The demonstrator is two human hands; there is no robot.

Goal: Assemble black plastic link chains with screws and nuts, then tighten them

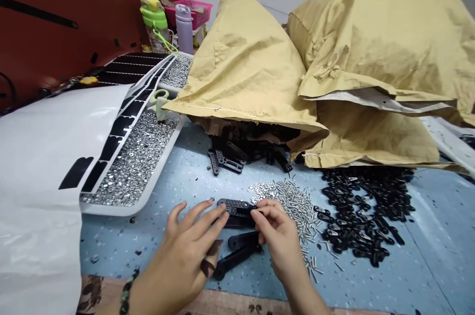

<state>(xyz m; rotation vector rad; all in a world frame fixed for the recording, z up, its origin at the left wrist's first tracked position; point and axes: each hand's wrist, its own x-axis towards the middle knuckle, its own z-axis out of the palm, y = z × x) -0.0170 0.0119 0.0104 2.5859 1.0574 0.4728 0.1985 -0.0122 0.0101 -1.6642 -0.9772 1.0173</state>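
My left hand (pixel 187 245) lies with its fingers stretched out, the fingertips resting on the left end of a long black plastic bar (pixel 234 204) on the blue table. My right hand (pixel 276 233) is pinched closed at the bar's right end, around something too small to make out. Two more black bars (pixel 237 253) lie under and between my hands. A heap of small silver screws (pixel 295 203) sits just right of my right hand. Beyond it spreads a pile of small black plastic parts (pixel 365 211).
A white tray (pixel 122 208) full of silver nuts stands at the left, partly under a white plastic sheet (pixel 37 166). Big tan sacks (pixel 371 52) lie across the back, with black bars (pixel 232 156) spilling from one. Bottles (pixel 184 27) and a pink basket stand behind.
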